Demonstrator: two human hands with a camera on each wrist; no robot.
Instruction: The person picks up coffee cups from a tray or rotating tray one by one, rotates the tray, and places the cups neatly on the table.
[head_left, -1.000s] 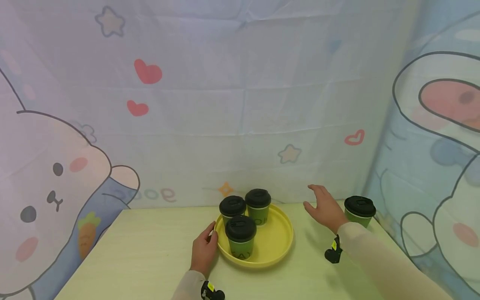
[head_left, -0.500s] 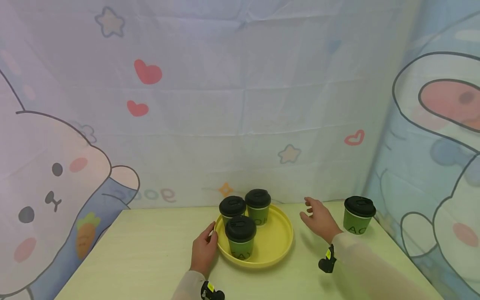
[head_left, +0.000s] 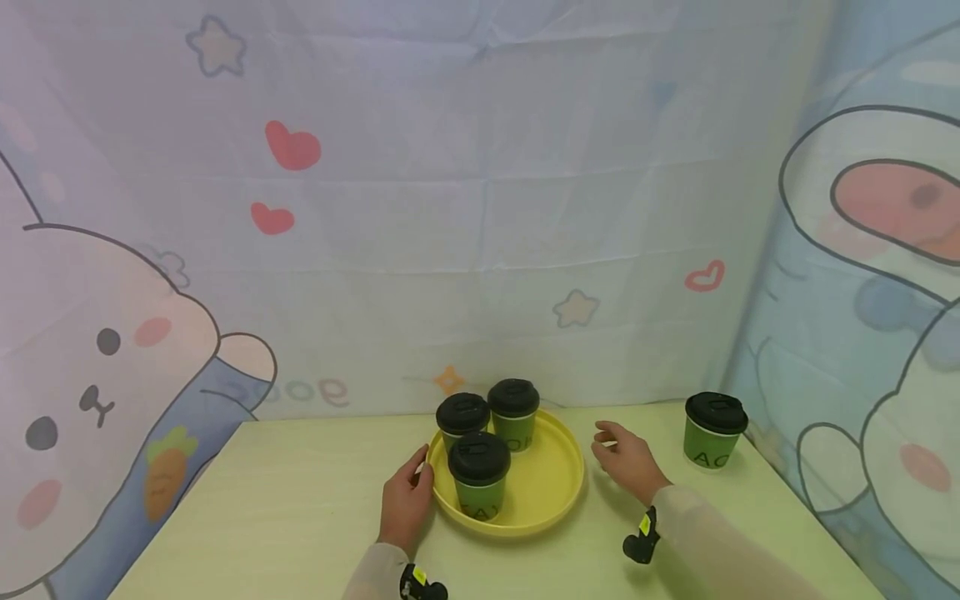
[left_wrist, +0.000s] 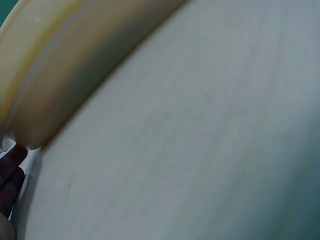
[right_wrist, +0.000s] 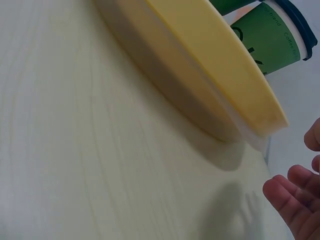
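Observation:
A round yellow tray [head_left: 551,475] with a raised rim stands on the table, also seen as a curved wall [left_wrist: 75,75] in the left wrist view. On its left half are three green paper cups with black lids: a front cup [head_left: 480,496], a back-left cup [head_left: 462,417] and a back-right cup [head_left: 514,425]. My left hand [head_left: 405,504] touches the tray's left rim, fingers fairly straight; most of that hand is outside the left wrist view. To the right of the tray, my right hand [head_left: 628,462] hovers with relaxed fingers [right_wrist: 290,200], apart from the rim and holding nothing.
A fourth green lidded cup [head_left: 712,433] stands on the pale wooden table [head_left: 300,492], right of my right hand. A printed cloth [head_left: 420,208] hangs close behind the table, and another [head_left: 847,333] borders it on the right.
My right hand has moved left and toward me, away from the lone cup and closer to the tray's right rim. The left hand, tray and cups stay in place.

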